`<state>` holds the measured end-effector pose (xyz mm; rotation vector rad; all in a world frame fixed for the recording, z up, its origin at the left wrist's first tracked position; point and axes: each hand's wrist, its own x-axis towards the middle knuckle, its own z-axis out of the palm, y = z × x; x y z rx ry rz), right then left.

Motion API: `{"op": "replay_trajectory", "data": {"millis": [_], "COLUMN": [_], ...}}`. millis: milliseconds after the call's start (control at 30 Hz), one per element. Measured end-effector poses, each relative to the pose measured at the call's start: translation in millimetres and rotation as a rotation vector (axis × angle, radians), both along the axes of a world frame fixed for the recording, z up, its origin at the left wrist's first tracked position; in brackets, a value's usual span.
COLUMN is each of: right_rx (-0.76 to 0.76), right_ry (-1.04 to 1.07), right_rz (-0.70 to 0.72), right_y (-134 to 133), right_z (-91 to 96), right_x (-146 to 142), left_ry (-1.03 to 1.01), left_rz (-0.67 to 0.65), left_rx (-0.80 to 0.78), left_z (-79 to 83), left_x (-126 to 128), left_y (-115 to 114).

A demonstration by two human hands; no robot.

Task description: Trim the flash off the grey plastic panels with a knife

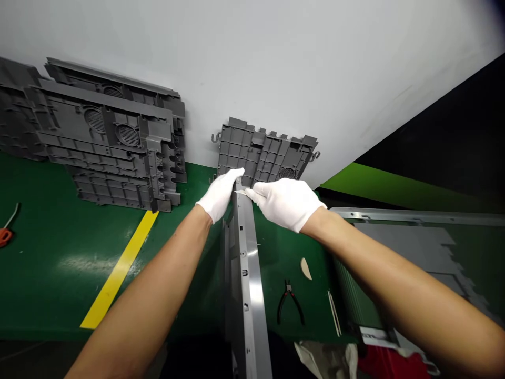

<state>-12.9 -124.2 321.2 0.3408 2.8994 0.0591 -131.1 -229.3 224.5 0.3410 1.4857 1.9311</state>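
A flat panel with a silver metal frame (254, 284) stands on edge, its narrow side facing up, with small holes and clips along it. My left hand (221, 195), in a white glove, grips the panel's far end. Also gloved in white, my right hand (287, 202) is closed around a thin pointed blade (240, 192); its handle is hidden in the fingers. The blade's tip lies at the frame's top edge, close to my left hand. Whether it touches the metal, I cannot tell.
Dark grey plastic panels (114, 131) lean at the left, and another grey panel (268, 152) leans against the wall ahead. Pliers (289, 302), tweezers (334, 313) and a beige half-round piece (305, 268) lie on the green table (189, 263). An orange-handled tool (5, 237) is far left.
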Motion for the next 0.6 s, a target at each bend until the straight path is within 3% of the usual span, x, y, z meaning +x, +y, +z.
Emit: {"op": "replay_trajectory", "data": {"millis": [267, 600], "right_rx": [0.102, 0.090], "right_ry": [0.018, 0.037], "right_rz": [0.065, 0.070], "right_y": [1.0, 2.1], "right_z": [0.0, -2.0], "right_x": [6.5, 11.3], "left_ry": [-0.082, -0.082], "left_rz": [-0.013, -0.015], "left_rx": [-0.047, -0.025], "left_z": [6.1, 5.8], "left_x": [1.8, 4.5], "left_y": [3.6, 4.0]}}
